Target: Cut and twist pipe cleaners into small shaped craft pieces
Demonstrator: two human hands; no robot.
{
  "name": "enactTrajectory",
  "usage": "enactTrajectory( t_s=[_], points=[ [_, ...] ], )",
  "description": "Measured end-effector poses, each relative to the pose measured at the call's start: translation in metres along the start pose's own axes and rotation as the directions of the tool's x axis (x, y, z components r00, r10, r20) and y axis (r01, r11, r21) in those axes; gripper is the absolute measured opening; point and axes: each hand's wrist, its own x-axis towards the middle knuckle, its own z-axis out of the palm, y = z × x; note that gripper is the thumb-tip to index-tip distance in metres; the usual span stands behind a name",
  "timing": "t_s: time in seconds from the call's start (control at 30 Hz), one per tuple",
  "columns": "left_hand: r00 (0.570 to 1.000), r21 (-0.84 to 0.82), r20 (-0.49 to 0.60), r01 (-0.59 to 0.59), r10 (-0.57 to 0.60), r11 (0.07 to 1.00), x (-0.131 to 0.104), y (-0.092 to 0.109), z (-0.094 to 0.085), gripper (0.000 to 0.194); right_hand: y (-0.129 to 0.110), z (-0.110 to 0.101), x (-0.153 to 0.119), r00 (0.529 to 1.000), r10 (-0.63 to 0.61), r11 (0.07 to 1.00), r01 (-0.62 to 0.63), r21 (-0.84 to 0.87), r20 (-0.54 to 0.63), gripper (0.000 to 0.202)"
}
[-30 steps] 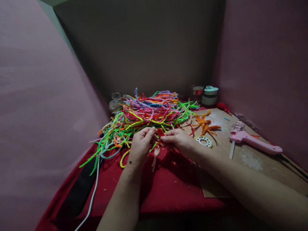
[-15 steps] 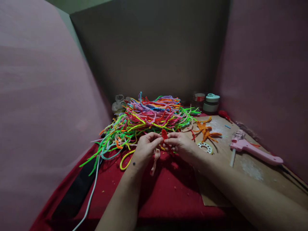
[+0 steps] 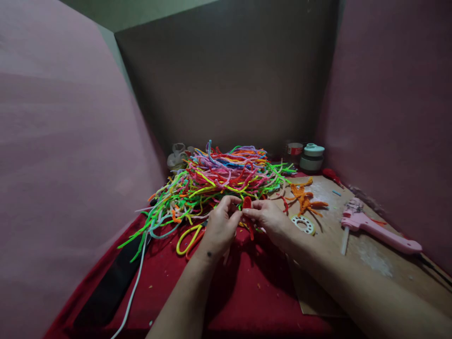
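Both hands meet in front of a big heap of coloured pipe cleaners (image 3: 229, 176). Between their fingertips is a small bent piece of red pipe cleaner (image 3: 247, 203), its looped end up and a tail hanging below. My left hand (image 3: 224, 221) pinches it from the left side. My right hand (image 3: 270, 216) pinches it from the right, thumb and forefinger closed. Under my left hand a pale pink strip is mostly hidden. A yellow loop (image 3: 182, 244) with an orange one beside it lies left of my left wrist.
On the brown board (image 3: 328, 287) at right lie a pink glue gun (image 3: 381, 231), an orange pipe cleaner shape (image 3: 303, 200) and a white ring with holes (image 3: 302, 224). A mint-lidded jar (image 3: 312, 157) stands behind. A dark flat slab (image 3: 106, 287) and white cable (image 3: 136, 282) lie left.
Both hands have shifted slightly right and down in view, along with the whole scene. The red piece now stands more upright with its tail showing, and more of the orange loop is visible.
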Motion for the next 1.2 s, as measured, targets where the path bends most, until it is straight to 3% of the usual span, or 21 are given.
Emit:
enactTrajectory(
  t_s=[0.1,0.17,0.23,0.3,0.37,0.43,0.5,0.57,0.7,0.9,1.2],
  points=[
    [0.958,0.243,-0.077,-0.252,0.278,0.937,-0.006,-0.002,0.008,0.022,0.003,-0.002,0.002,1.000,0.004,0.998,-0.003,0.063,-0.020,0.023],
    [0.943,0.243,-0.135,-0.267,0.305,0.933,-0.006,0.000,0.009,0.021,0.004,-0.003,0.003,1.000,-0.005,0.994,0.008,0.113,-0.029,0.023],
    [0.954,0.071,-0.232,-0.180,0.192,0.981,-0.003,0.002,0.004,0.021,0.003,-0.002,0.002,0.999,-0.007,0.984,0.013,0.179,-0.036,0.023],
    [0.963,-0.193,-0.269,-0.057,0.003,0.980,0.002,0.005,-0.002,0.027,0.001,-0.002,0.001,0.999,0.013,0.967,-0.004,0.256,-0.034,0.024],
    [0.972,-0.390,-0.161,0.094,-0.168,0.916,0.005,0.007,-0.008,0.033,0.000,-0.002,0.000,1.000,0.020,0.948,-0.012,0.319,-0.022,0.024],
    [0.965,-0.471,0.017,0.240,-0.263,0.849,0.005,0.009,-0.009,0.035,-0.002,-0.001,-0.002,1.000,0.009,0.937,-0.003,0.350,-0.014,0.023],
    [0.946,-0.507,0.151,0.323,-0.287,0.799,0.002,0.011,-0.007,0.033,-0.003,0.000,-0.004,1.000,0.001,0.934,0.000,0.358,-0.002,0.020],
    [0.938,-0.515,0.187,0.346,-0.292,0.784,-0.001,0.013,-0.004,0.029,-0.004,0.001,-0.005,1.000,-0.001,0.930,-0.005,0.367,0.016,0.018],
    [0.938,-0.461,0.162,0.346,-0.305,0.817,-0.003,0.016,-0.002,0.024,-0.003,0.000,-0.004,0.999,-0.015,0.924,0.002,0.383,0.033,0.012],
    [0.939,-0.505,0.198,0.345,-0.283,0.791,-0.003,0.018,-0.001,0.023,-0.004,-0.004,0.001,0.997,-0.059,0.939,0.073,0.335,-0.052,0.019],
    [0.948,-0.482,0.131,0.316,-0.290,0.817,0.000,0.016,-0.001,0.020,-0.008,-0.002,-0.005,0.991,-0.133,0.974,0.129,0.186,0.008,0.027]
  ],
)
